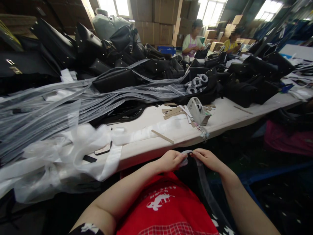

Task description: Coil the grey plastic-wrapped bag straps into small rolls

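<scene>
two-handed pinch on a cloudy strip [204,184], just off the near edge of the table [146,118]

left hand [172,160]: fingers curled in, narrow grip, holding the strip near its upper part. right hand [205,158]: thumb and fingertips pressed together on the same strip, also a narrow grip. hands near each other with a small gap; a short arched stretch of strip bridges it. exact finger contact too small to resolve.

strip position: in the air, in front of the red apron [168,195]. its long part drops from beneath the right hand and runs down beside the right forearm. surface greyish, see-through in places.

table, beyond the hands: tape dispenser [199,112] standing upright; cardboard strips [174,112] scattered beside it, to the left. one loose brown stick [162,136] lies near the front edge. left end: crumpled plastic film [93,138], partly hanging over the edge, blurred. behind the film, a long bundle of grey straps [102,104]. coils [202,78] sit past the right end of that bundle. black bags [89,42] piled along the far side.

background: one co-worker in a pink apron [193,47], another in a yellow top [228,46], both seated near stacked cartons [146,32].
</scene>
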Available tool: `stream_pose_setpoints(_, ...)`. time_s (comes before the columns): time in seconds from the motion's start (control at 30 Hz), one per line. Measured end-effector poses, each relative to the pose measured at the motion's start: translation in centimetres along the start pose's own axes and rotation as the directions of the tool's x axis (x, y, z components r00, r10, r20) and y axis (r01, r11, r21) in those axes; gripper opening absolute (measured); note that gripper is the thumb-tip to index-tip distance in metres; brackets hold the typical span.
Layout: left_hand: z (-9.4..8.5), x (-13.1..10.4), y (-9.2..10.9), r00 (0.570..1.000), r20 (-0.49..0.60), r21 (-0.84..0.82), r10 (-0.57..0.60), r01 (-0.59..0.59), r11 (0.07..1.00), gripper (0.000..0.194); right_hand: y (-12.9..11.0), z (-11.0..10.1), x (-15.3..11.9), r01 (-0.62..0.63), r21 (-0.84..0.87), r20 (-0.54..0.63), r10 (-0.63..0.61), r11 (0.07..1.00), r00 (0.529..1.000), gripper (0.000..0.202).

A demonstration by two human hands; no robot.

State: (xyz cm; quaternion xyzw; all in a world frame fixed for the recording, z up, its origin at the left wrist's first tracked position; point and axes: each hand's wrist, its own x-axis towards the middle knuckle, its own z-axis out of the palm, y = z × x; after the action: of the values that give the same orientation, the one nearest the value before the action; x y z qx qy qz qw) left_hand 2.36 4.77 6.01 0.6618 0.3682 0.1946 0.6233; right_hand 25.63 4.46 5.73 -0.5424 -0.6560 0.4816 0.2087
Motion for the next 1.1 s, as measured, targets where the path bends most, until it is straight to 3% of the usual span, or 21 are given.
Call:
stream_pose_setpoints(0.07,-0.2,0.1,0.1,0.996,0.050,-0.292,-0.078,0.089,0.952,0.067,0.8,1.0,0.1,0.010,-0.004,0.010,-0.010,1.000,1.000,0.052)
stream_pose_setpoints(0.13,-0.5,0.2,0.2,0.989,0.056,-0.481,-0.136,0.146,0.864,0.070,1.4,2.2,-0.1,0.004,0.071,0.031,-0.006,0.997,1.000,0.056)
stream_pose_setpoints(0.27,-0.8,0.3,0.2,0.964,0.046,-0.651,-0.260,0.227,0.724,0.072,2.1,3.3,-0.6,-0.098,0.188,0.012,0.098,0.977,0.995,0.059)
stream_pose_setpoints(0.37,-1.4,0.4,0.4,0.958,0.085,-0.743,-0.275,0.245,0.623,0.070,2.5,3.0,-1.0,-0.158,0.269,0.028,0.156,0.950,0.987,0.059)
stream_pose_setpoints(0.47,-2.5,0.6,1.2,0.964,0.051,-0.844,-0.263,0.182,0.504,0.066,3.1,3.0,-0.9,-0.081,0.250,0.033,0.076,0.965,0.997,0.052)
stream_pose_setpoints(0.57,-4.1,1.0,2.3,0.968,-0.068,-0.913,-0.241,0.037,0.406,0.061,3.4,4.0,-0.7,-0.046,0.126,0.006,0.045,0.991,0.999,0.046)
stream_pose_setpoints(0.63,-4.9,1.5,2.7,0.959,-0.179,-0.917,-0.218,-0.082,0.390,0.055,2.9,5.3,-0.7,-0.068,0.067,0.039,0.066,0.995,0.997,0.043)
stream_pose_setpoints(0.7,-5.1,2.2,2.5,0.917,-0.349,-0.859,-0.192,-0.231,0.457,0.049,1.4,6.9,-1.0,-0.053,0.056,0.133,0.046,0.997,0.990,0.045)
stream_pose_setpoints(0.77,-4.4,2.8,1.8,0.834,-0.532,-0.697,-0.145,-0.334,0.634,0.048,-0.9,8.1,-1.4,0.016,0.097,0.227,-0.038,0.995,0.973,0.045)
stream_pose_setpoints(0.83,-3.2,3.0,0.9,0.771,-0.636,-0.414,-0.034,-0.304,0.858,0.047,-3.2,8.5,-1.7,0.076,0.182,0.260,-0.123,0.980,0.958,0.044)
stream_pose_setpoints(0.87,-2.7,2.9,0.4,0.766,-0.642,-0.238,0.039,-0.248,0.939,0.046,-4.2,8.3,-1.7,0.095,0.237,0.239,-0.153,0.967,0.959,0.044)
stream_pose_setpoints(0.9,-2.1,2.6,0.1,0.776,-0.620,-0.054,0.117,-0.192,0.980,0.043,-4.8,7.7,-1.7,0.102,0.291,0.197,-0.164,0.951,0.967,0.044)
stream_pose_setpoints(0.97,-1.5,1.7,-0.2,0.823,-0.510,0.258,0.250,-0.130,0.957,0.037,-5.3,5.9,-1.3,0.089,0.362,0.091,-0.130,0.928,0.987,0.044)
stream_pose_setpoints(1.03,-1.6,0.6,-0.1,0.874,-0.366,0.452,0.318,-0.132,0.882,0.034,-4.9,3.8,-0.7,0.059,0.349,0.047,-0.080,0.935,0.996,0.041)
stream_pose_setpoints(1.1,-1.9,-0.2,0.0,0.915,-0.242,0.546,0.323,-0.146,0.825,0.036,-4.0,2.2,-0.1,0.061,0.219,0.073,-0.078,0.974,0.994,0.037)
